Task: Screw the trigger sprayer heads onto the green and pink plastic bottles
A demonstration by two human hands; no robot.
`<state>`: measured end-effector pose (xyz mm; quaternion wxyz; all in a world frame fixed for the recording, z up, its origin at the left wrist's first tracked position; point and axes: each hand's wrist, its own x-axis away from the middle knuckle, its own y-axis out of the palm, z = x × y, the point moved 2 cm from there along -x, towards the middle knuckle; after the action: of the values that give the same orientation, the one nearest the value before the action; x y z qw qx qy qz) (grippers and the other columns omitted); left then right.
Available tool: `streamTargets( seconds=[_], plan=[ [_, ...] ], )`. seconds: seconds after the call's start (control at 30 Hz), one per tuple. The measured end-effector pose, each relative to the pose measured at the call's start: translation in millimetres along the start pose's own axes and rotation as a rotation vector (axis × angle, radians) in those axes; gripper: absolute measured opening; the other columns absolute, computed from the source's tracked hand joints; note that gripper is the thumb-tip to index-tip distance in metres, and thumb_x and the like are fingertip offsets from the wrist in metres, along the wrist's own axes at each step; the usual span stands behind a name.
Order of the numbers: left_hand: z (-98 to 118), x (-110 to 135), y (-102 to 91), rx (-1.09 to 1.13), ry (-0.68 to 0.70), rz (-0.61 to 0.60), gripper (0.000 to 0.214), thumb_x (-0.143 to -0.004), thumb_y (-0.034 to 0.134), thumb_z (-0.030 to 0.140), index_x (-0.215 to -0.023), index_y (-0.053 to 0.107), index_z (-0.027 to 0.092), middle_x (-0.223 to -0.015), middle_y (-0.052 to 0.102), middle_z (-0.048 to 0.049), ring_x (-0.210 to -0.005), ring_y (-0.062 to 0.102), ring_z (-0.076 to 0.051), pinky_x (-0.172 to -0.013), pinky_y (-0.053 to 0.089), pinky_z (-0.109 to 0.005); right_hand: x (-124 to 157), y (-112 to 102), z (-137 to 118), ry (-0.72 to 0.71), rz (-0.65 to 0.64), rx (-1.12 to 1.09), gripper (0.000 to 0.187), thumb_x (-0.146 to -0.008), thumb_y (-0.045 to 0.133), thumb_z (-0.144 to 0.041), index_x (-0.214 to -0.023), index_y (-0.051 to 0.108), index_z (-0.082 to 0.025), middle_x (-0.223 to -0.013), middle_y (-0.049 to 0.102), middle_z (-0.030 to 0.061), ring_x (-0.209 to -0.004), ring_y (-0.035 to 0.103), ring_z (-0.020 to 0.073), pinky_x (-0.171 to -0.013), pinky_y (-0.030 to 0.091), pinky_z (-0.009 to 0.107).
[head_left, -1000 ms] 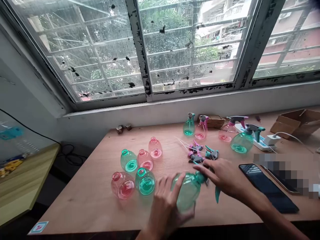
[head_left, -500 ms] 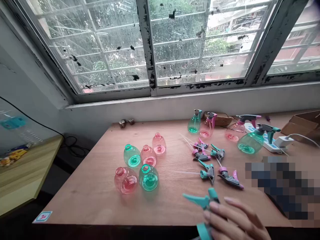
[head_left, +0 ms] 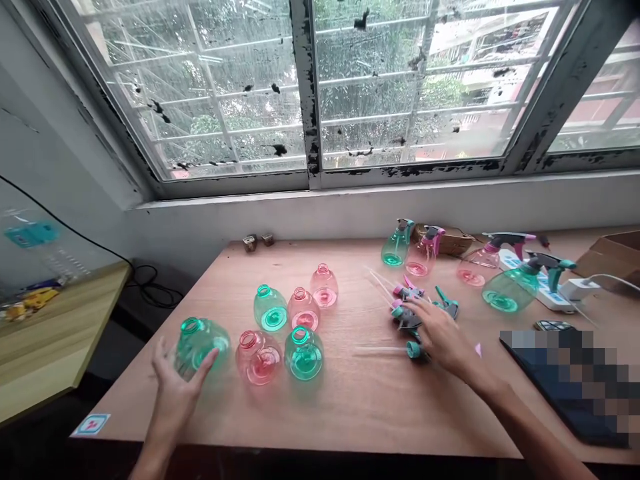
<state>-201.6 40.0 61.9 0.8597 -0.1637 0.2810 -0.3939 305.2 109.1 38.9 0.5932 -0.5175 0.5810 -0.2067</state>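
Note:
My left hand is wrapped around the base of a green spray bottle without a head, tilted at the table's left. My right hand reaches over a pile of trigger spray heads, its fingers closed on a spray head with a teal collar; part of that head is hidden. Another teal-collared spray head lies just below, and a teal-trigger one lies behind the hand. Headless bottles cluster mid-table: a red bottle, a green bottle, and several more behind.
Assembled spray bottles, such as a green one and a pink one, stand at the back right by a white power strip. A dark flat device, partly blurred out, lies at right. A cardboard box is beyond.
My right hand has carried the teal spray head from the front edge to the pile. My left hand has come into view holding a green bottle. The camera view has shifted slightly.

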Motion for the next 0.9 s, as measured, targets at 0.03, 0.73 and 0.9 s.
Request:
streamTargets(
  seconds=[0.03,0.73,0.9],
  plan=[
    [-1,-4,12.5,0.022,-0.027,-0.022,0.109,-0.075,0.073,0.057,-0.154,0.005,0.026,-0.155,0.032,-0.0193,-0.134,0.047,-0.04,-0.106,0.045,-0.056,-15,-5,6,0.026,0.036,-0.003,0.052,-0.084,0.041,-0.004,-0.13,0.058,-0.019,-0.134,0.064,0.0127,-0.123,0.058,0.0302,-0.1,0.05,0.048],
    [111,91,20.8,0.315,0.623,0.343,0.043,-0.095,0.046,0.052,-0.133,0.053,0.034,-0.145,0.05,-0.0002,-0.134,0.048,-0.034,-0.112,0.04,-0.058,-42,-133,13,0.52,0.452,0.109,0.046,-0.094,0.049,-0.058,-0.119,0.059,-0.02,-0.103,0.073,0.0203,-0.097,0.07,0.042,-0.078,0.052,0.052],
    [154,171,88.4,0.133,0.918,-0.079,0.085,-0.072,0.085,0.034,-0.143,0.038,0.028,-0.155,0.035,-0.0157,-0.144,0.031,-0.04,-0.116,0.029,-0.062,42,-133,-60,0.535,0.009,-0.815,0.037,-0.087,0.064,-0.054,-0.111,0.059,-0.027,-0.072,0.075,0.004,-0.061,0.073,0.0294,-0.055,0.063,0.039]
  ],
)
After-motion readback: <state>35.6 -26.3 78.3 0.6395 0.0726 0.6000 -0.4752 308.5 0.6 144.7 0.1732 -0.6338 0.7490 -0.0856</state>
